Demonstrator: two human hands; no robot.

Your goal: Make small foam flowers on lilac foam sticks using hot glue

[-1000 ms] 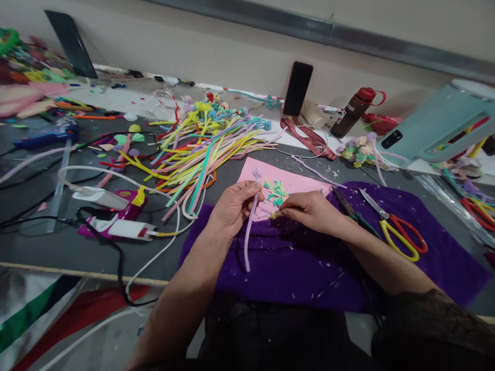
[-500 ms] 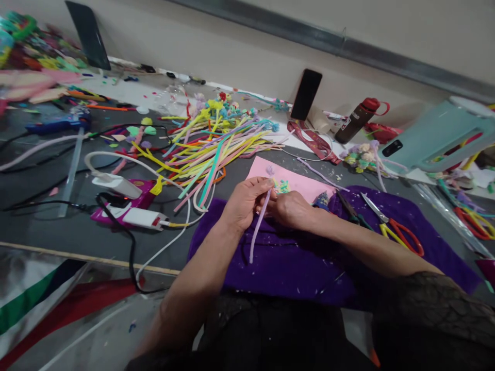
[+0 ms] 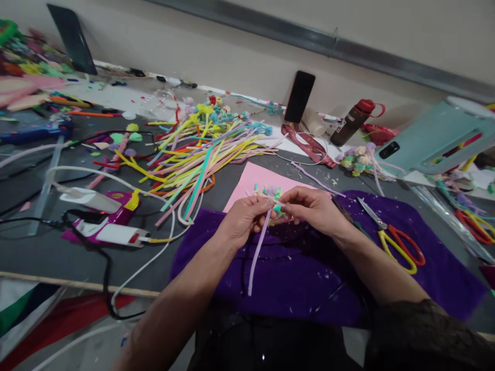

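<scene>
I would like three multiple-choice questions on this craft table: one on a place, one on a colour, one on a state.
1. Where do the scissors lie?
A. on the purple cloth
B. on the pink sheet
C. on the floor

2. What colour is the stem held by the left hand?
A. orange
B. pale purple
C. black

3. How is the right hand?
A. flat on the table
B. pinching a small green piece at the stem top
C. holding the scissors

Answers: 1 A, they rest on the cloth; 2 B, the stem hangs lilac; 3 B, fingertips meet there.
</scene>
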